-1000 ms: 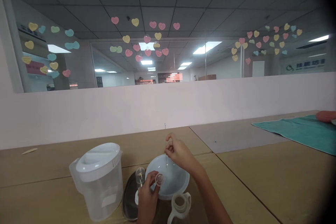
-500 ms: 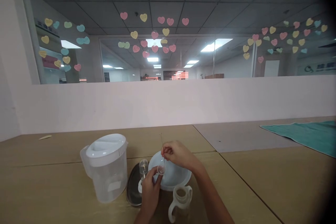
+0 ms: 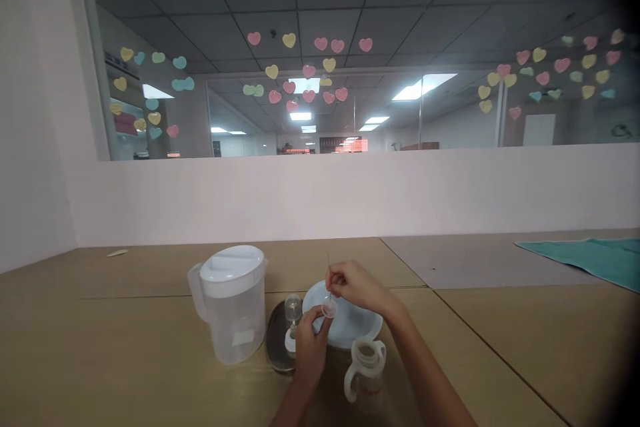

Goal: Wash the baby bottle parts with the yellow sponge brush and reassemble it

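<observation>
Over the near left part of a white bowl [image 3: 355, 328], my left hand [image 3: 311, 348] pinches a small translucent cup-shaped piece [image 3: 329, 309] with its round rim turned up. My right hand [image 3: 356, 285] is closed on a thin stick [image 3: 328, 258], held nearly upright, its lower end at the piece's opening. Whether the tip carries bristles is too small to tell. In front of the bowl stands an open baby bottle [image 3: 369, 359] with two white handles. Left of my left hand, a dark oval tray [image 3: 276, 341] bears a small clear-domed item with a white base [image 3: 293, 309], partly hidden by my fingers.
A clear plastic pitcher [image 3: 235, 320] with a white lid stands left of the tray. A teal cloth [image 3: 593, 260] lies at the far right. A small pale flat piece [image 3: 117, 253] lies near the wall [image 3: 300, 200] at the back left.
The camera view has turned, so everything sits further right in the picture. My right hand has come a little closer to the translucent piece with the stick. Both hands keep their grip.
</observation>
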Action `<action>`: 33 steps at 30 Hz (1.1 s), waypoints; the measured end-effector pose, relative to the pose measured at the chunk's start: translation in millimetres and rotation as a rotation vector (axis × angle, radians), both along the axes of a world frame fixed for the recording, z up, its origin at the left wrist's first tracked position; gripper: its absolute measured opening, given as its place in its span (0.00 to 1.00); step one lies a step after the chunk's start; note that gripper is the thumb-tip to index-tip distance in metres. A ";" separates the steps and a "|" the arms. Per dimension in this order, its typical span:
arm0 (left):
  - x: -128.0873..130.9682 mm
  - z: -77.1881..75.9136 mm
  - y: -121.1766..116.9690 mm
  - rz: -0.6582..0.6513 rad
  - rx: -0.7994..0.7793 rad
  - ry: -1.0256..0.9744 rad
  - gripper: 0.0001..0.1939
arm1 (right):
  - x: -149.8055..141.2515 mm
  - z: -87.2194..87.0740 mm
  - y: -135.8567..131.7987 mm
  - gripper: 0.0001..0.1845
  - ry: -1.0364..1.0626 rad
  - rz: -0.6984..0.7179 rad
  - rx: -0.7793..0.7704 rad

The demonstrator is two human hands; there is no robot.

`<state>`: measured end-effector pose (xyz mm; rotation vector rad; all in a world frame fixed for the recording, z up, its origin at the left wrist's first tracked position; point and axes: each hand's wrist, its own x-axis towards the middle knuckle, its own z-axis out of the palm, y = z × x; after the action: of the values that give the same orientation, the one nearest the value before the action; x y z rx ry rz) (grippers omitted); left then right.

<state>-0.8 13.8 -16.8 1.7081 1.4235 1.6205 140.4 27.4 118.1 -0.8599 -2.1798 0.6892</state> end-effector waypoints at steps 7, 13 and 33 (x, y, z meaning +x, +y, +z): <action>3.6 -4.8 -0.2 0.035 0.035 0.002 0.17 | -4.5 -5.2 -3.7 0.11 -0.104 -0.080 0.096; 5.1 -1.1 -2.7 -0.005 0.011 -0.028 0.18 | 1.4 0.4 -1.5 0.10 -0.084 -0.124 0.100; -2.2 4.3 4.7 -0.110 -0.026 0.014 0.17 | 15.1 0.4 -8.6 0.08 -0.131 0.038 -0.102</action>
<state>-2.9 18.4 -12.5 1.7547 1.3268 1.5285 155.5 18.8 118.5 -0.9420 -2.2990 0.7885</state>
